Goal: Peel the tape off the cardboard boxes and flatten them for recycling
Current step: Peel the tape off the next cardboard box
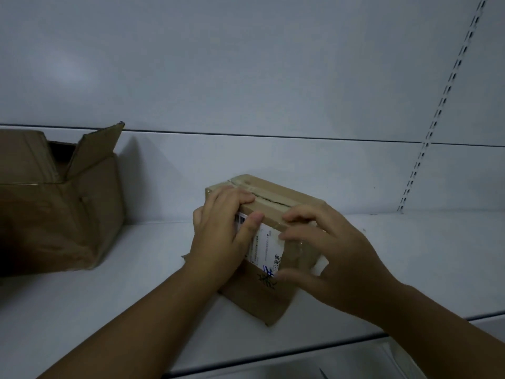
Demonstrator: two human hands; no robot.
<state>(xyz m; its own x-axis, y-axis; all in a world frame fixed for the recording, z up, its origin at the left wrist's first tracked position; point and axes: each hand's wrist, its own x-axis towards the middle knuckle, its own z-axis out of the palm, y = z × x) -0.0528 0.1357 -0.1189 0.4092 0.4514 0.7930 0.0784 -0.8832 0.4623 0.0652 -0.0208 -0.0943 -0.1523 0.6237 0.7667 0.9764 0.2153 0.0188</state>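
Observation:
A small taped cardboard box with a white shipping label stands on the white shelf. Brown tape runs along its top seam, which shows a dark slit. My left hand grips the box's left top edge, fingers curled over the top and thumb on the label. My right hand hovers at the box's near right corner. Its fingertips touch the tape at the top edge and its thumb lies against the front. Whether it pinches the tape I cannot tell.
A larger open cardboard box with raised flaps sits at the left of the shelf. A white back wall rises behind, with a slotted metal upright on the right. The shelf's front edge runs below my arms.

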